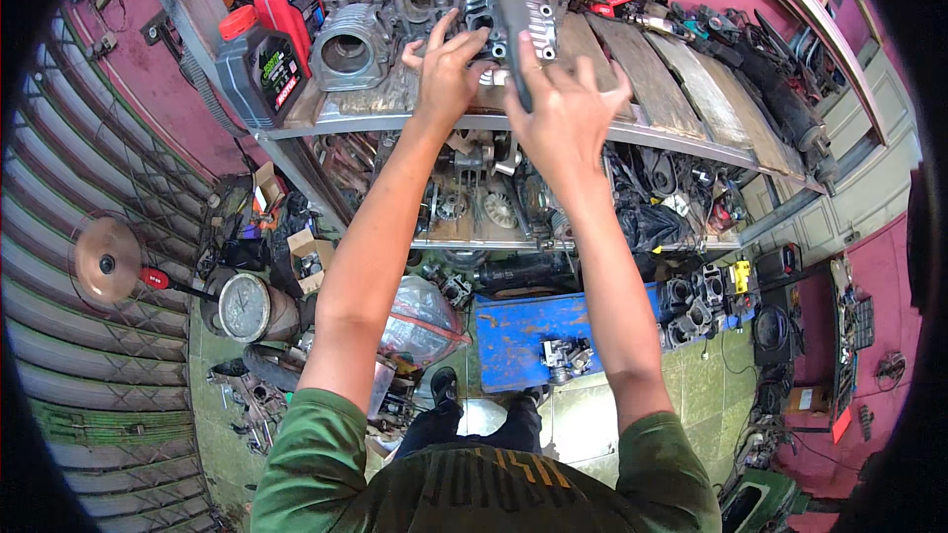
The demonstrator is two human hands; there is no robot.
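Both my arms reach up to the top shelf (pixel 632 128) of a metal rack with wooden boards. My left hand (pixel 446 67) grips a grey metal engine part (pixel 484 18) that sits among other engine blocks. My right hand (pixel 565 111) holds a long flat dark metal bar (pixel 511 10) that stands upright in front of that part, fingers spread around its lower end. A grey engine cylinder (pixel 348 47) lies just left of my left hand.
A grey oil jug (pixel 259 67) and a red oil jug (pixel 288 0) stand at the shelf's left end. Lower shelves hold more engine parts. On the floor are a blue crate (pixel 513 331), a round dial scale (pixel 244 306) and a fan (pixel 104 259).
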